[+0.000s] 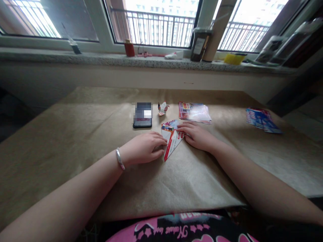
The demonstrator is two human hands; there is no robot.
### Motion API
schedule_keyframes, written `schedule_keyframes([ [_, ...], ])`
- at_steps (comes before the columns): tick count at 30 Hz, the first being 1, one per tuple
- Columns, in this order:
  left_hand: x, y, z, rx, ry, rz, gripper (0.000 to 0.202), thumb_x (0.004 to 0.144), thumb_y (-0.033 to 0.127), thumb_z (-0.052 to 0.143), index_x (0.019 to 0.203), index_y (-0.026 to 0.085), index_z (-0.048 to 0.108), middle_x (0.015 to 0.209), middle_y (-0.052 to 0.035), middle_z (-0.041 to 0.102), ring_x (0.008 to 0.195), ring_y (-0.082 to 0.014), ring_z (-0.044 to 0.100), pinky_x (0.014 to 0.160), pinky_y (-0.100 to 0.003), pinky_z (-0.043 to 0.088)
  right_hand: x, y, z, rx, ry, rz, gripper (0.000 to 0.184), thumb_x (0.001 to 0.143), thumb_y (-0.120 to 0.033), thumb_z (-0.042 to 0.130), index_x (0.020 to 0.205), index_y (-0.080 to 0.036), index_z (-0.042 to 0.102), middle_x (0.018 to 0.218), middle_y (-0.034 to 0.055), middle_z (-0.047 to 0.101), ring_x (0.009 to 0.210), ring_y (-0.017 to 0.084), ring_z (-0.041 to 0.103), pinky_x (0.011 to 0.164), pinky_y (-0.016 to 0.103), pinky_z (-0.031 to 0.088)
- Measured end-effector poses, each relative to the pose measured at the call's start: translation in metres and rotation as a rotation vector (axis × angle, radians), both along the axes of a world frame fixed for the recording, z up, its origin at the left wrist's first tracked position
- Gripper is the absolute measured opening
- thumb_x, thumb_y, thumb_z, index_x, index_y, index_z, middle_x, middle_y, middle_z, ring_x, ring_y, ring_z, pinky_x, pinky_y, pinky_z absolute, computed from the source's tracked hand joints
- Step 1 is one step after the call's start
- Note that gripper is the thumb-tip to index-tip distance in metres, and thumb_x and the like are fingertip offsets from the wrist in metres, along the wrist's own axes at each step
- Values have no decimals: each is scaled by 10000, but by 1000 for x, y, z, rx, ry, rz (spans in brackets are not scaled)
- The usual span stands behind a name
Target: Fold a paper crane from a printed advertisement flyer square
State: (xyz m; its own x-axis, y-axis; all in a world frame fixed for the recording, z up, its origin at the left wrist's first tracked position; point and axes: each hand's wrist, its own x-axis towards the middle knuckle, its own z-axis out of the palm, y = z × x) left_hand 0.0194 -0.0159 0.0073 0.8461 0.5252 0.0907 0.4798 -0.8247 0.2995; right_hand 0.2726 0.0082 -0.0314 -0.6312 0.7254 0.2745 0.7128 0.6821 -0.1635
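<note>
A folded sheet of printed paper (174,138), white with red bands and a pointed lower end, lies on the table between my hands. My left hand (147,147) is at its left edge, fingers bent, fingertips and thumb closed on the paper's side. A silver bangle circles that wrist. From the right, my right hand (195,135) grips the opposite edge, its fingertips over the printed upper part. Just beyond the paper stands a small folded paper figure (163,109). What the fingertips cover underneath is hidden.
A phone (142,115) lies behind my left hand. Stacks of colourful printed sheets (194,112) and blue leaflets (262,120) are on the right of the brown-covered table (75,141). Across the back, a windowsill (101,59) holds a red jar (129,48) and a dark container (200,44).
</note>
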Motion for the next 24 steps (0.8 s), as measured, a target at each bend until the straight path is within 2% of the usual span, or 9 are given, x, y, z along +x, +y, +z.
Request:
schedule_keyframes([
  [5,3,0,-3,12,-32,-44,244,870,218,491,1033,198,672,1041,-42,681,1022,-174,580,961,-329,428,-2,2,-7,-1,-28,-17,446,841,-123,420,1262,-199,548,1335,45,523,1324,240,332,1084,450,331],
  [9,3,0,-7,72,-15,-12,211,862,228,514,1009,191,661,1074,-59,653,1014,-190,571,943,-353,440,-4,4,-6,-51,3,-37,393,894,-194,386,1244,-198,564,1323,51,534,1296,243,368,1084,464,328],
  [14,-1,4,-14,132,11,-27,222,834,220,543,1037,197,631,1315,-87,518,1215,-235,466,1035,-410,377,-8,2,-2,-60,-14,-51,438,894,-351,446,1275,-152,531,1335,91,511,1294,278,356,1089,457,313],
  [18,-4,7,-14,93,50,-51,281,847,228,529,1118,211,603,1368,-88,473,1252,-225,442,1050,-406,365,-10,-2,-2,-60,-20,-80,457,881,-368,462,1278,-149,519,1344,111,493,1290,281,358,1078,466,320],
  [24,-4,7,-12,83,50,-56,297,845,211,531,1132,219,606,1368,-80,471,1254,-228,436,1052,-406,361,-11,-4,-2,-76,25,-85,397,876,-357,463,1199,-149,563,1308,106,524,1267,251,393,1075,432,333],
])
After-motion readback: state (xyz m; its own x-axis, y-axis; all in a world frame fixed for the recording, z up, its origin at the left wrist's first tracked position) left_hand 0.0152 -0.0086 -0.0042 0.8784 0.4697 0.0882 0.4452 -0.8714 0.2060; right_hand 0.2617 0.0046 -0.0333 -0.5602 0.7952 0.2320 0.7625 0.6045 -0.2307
